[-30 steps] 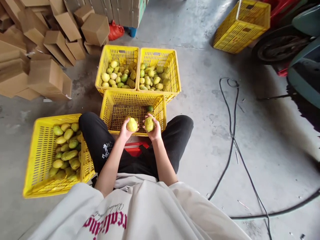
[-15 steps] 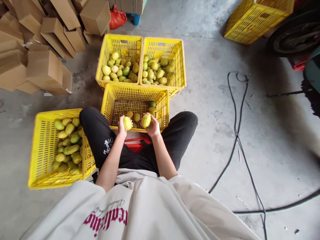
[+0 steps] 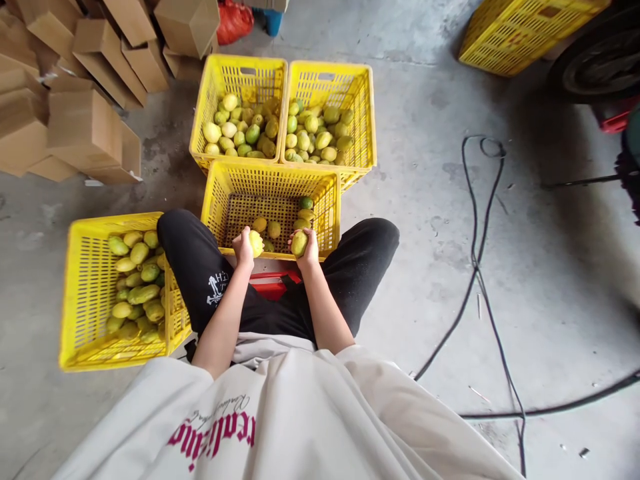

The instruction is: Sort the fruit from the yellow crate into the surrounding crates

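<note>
Our left grip [image 3: 243, 247] and right grip [image 3: 307, 247] each clasp a round yellow-green fruit [image 3: 256, 244] [image 3: 299, 244], above a yellow slatted plastic crate [image 3: 273, 173].

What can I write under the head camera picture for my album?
Two bare hands each hold a round yellow-green fruit over a slatted yellow plastic crate.

Left hand [image 3: 245, 246] curled, knuckles up | right hand [image 3: 306, 247] cupped, fingers wrapping inward | forearms reaching forward, hands apart, level
</note>
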`<state>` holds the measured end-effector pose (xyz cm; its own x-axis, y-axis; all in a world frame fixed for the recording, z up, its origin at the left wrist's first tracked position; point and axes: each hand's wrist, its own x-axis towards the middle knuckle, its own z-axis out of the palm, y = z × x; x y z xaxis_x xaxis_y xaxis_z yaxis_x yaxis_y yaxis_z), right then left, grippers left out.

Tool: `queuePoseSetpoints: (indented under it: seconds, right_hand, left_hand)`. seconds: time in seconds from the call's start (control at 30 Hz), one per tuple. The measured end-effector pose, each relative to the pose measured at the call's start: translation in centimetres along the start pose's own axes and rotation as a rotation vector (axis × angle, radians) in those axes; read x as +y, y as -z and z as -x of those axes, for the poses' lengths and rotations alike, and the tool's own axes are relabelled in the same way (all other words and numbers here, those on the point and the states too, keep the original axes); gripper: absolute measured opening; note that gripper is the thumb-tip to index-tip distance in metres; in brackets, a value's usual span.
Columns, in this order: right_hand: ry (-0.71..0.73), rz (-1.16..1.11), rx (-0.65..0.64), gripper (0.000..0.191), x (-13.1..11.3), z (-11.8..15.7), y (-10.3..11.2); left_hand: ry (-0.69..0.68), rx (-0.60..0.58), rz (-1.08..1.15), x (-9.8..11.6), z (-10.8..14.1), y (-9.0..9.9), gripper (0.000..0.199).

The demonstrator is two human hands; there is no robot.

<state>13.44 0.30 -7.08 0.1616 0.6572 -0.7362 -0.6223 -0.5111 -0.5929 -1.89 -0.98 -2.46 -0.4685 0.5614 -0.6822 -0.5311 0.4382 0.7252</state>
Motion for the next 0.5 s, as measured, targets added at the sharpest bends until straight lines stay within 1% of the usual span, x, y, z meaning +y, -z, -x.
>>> queuePoseSetpoints:
  seconds: [0.1, 0.17, 0.23, 0.33, 0.43, 0.5]
  right_hand:
    - [0.044, 0.014, -0.008, 0.042, 0.2, -0.2, 0.2]
    - [0.067, 0.02, -0.029, 0.046, 0.3, -0.4, 0.2]
    - [0.077, 0.019, -0.054, 0.046, 0.3, -0.4, 0.2]
    - [0.064, 0.017, -0.112, 0.04, 0.3, -0.2, 0.0]
    - [0.03, 0.038, -0.269, 0.04, 0.5, 0.3, -0.2]
    - [0.021, 0.061, -0.369, 0.042, 0.7, 0.7, -0.3]
  left_hand:
    - [0.031, 0.054, -0.019, 0.2, -0.2, 0.1, 0.062]
    - [0.071, 0.058, -0.043, 0.3, -0.4, 0.3, 0.059]
    - [0.125, 0.013, -0.057, 0.2, -0.8, 0.4, 0.058]
    - [0.199, -0.079, -0.047, -0.4, -1.2, 0.2, 0.058]
    - [0.214, -0.135, -0.009, -1.3, -1.6, -0.4, 0.054]
    - [0.212, -0.2, 0.014, -2.2, -1.9, -0.5, 0.052]
